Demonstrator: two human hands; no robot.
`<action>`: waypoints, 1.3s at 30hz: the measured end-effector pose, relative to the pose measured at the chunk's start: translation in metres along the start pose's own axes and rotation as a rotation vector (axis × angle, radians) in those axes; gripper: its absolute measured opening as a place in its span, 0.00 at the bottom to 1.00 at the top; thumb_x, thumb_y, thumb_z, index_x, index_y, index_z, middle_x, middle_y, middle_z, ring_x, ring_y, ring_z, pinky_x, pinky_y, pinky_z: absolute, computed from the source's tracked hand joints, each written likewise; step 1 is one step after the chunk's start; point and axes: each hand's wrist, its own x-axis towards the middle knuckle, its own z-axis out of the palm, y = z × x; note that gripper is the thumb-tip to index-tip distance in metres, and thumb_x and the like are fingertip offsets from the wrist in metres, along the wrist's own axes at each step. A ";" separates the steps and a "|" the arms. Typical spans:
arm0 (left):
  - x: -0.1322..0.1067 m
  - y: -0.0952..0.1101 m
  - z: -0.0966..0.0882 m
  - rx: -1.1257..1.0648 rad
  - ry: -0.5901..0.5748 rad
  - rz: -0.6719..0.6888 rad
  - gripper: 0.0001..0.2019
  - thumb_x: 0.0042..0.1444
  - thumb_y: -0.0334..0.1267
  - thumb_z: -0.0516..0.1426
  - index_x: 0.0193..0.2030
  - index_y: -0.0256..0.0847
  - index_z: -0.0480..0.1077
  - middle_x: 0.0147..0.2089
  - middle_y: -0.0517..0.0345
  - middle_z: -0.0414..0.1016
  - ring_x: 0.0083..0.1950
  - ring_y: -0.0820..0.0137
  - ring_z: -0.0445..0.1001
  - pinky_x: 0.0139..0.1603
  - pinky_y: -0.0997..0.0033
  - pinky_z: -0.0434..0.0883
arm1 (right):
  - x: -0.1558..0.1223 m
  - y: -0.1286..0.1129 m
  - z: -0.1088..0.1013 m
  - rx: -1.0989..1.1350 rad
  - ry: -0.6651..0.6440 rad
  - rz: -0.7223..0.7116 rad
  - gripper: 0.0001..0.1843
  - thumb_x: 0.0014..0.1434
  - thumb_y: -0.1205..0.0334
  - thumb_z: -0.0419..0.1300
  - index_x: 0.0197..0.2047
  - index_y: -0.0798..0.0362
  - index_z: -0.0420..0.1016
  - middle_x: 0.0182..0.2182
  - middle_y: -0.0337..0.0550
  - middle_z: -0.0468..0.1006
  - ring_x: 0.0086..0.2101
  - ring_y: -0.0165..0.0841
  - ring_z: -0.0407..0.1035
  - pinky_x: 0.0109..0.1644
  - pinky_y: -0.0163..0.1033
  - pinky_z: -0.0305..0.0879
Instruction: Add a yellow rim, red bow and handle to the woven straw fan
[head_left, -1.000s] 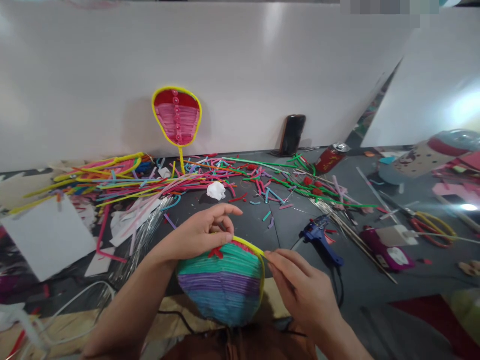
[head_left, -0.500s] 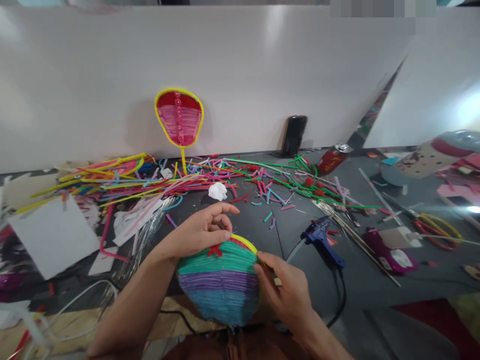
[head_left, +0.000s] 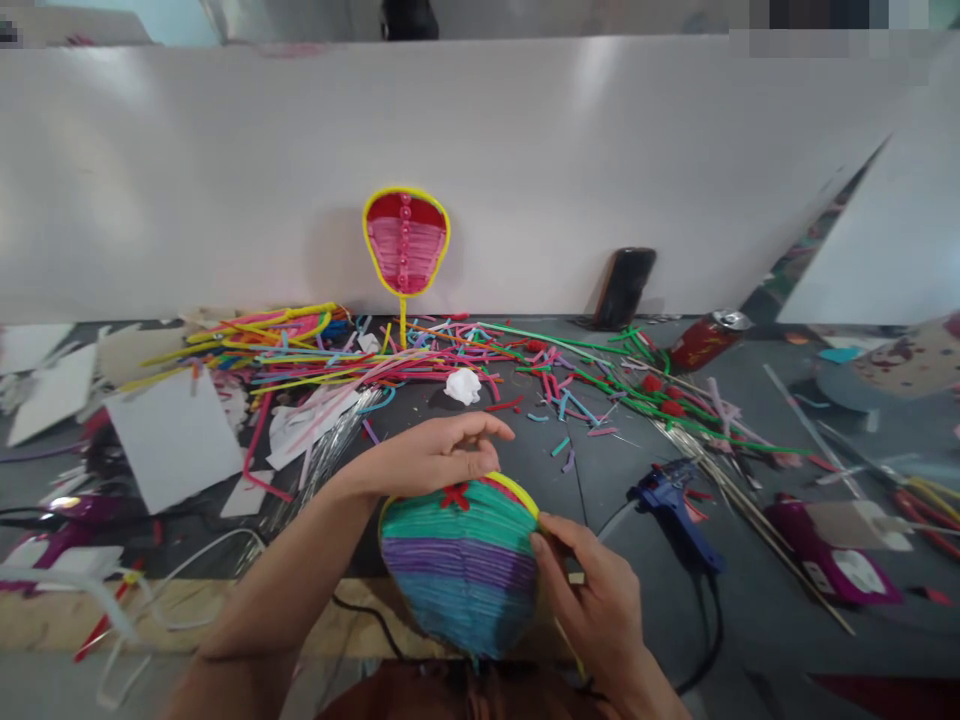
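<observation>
Nearest the person, a rounded panel ribbed in green, purple and blue fuzzy strands (head_left: 461, 565) was found tilted at the front edge of the dark grey counter (head_left: 757, 600), below and between both hands. The right hand (head_left: 600, 590) was closed in a thumb-and-finger pinch on a thin bright-yellow fuzzy strip (head_left: 517, 490) at the panel's right shoulder. The left hand (head_left: 431, 458) lay across the top edge, fingers loosely curled and part open, thumb tip at the rim; whether it gripped anything could not be determined. The step in hand was judged to be seating the yellow strip along the rim. The next move was judged to call for light tension on the strip, close pressing around the curve, and no crushing of the small red fuzzy ornament (head_left: 454, 496) beside the left hand. To the right lay a blue plastic glue gun (head_left: 679, 510), apart from the hands. Farther off were a crumpled white ball (head_left: 463, 386) and a heap of multicoloured pipe cleaners (head_left: 330, 375). Beyond, a yellow-rimmed pink and red fan (head_left: 424, 245) stood upright before a white partition (head_left: 525, 150).
</observation>
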 end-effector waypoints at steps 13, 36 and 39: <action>0.008 0.004 0.014 0.006 0.053 -0.052 0.18 0.55 0.35 0.56 0.53 0.41 0.66 0.38 0.59 0.70 0.32 0.74 0.69 0.27 0.79 0.68 | 0.004 0.003 -0.005 0.008 -0.045 0.033 0.09 0.62 0.64 0.54 0.44 0.52 0.73 0.33 0.43 0.82 0.32 0.32 0.78 0.36 0.33 0.74; 0.008 0.003 0.009 0.118 0.090 -0.072 0.13 0.55 0.39 0.57 0.47 0.41 0.72 0.38 0.58 0.74 0.36 0.71 0.73 0.32 0.77 0.70 | -0.005 0.133 -0.078 -0.811 -0.131 0.325 0.25 0.56 0.59 0.58 0.56 0.59 0.65 0.44 0.60 0.75 0.41 0.48 0.71 0.45 0.53 0.68; 0.008 0.003 0.009 0.122 0.087 -0.057 0.13 0.56 0.39 0.57 0.47 0.41 0.72 0.38 0.58 0.75 0.38 0.70 0.74 0.35 0.76 0.70 | -0.005 0.135 -0.081 -0.765 -0.134 0.384 0.23 0.55 0.59 0.56 0.54 0.59 0.67 0.40 0.57 0.78 0.39 0.48 0.72 0.43 0.53 0.68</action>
